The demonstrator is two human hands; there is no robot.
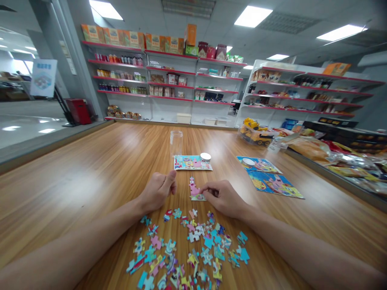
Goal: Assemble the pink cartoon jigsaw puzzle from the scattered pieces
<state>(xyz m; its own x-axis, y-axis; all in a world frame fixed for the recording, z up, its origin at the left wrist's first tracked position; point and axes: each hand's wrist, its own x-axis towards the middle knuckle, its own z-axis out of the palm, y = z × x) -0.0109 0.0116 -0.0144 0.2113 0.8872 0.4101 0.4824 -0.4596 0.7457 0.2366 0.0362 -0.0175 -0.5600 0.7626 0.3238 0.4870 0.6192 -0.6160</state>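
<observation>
A small joined strip of jigsaw puzzle (194, 191), mostly pink with a green lower edge, lies flat on the table between my hands. My right hand (223, 196) has its thumb and index finger pinched at the strip's right edge, on a puzzle piece that the fingertips partly cover. To the left of the strip, my left hand (159, 189) rests in a loose fist with the thumb on top; nothing shows in it. Many loose puzzle pieces (208, 241), blue, pink, yellow and white, are scattered nearer to me. Just beyond the strip lies a reference picture card (188, 163).
A clear jar (176, 143) stands behind the card, and a silver lid (205, 157) lies on its right end. Two more picture cards (276, 184) are at right, another lid (248, 162) on one. Further off are a toy bin (256, 135), snack packs (347, 161) and stocked shelves (171, 72).
</observation>
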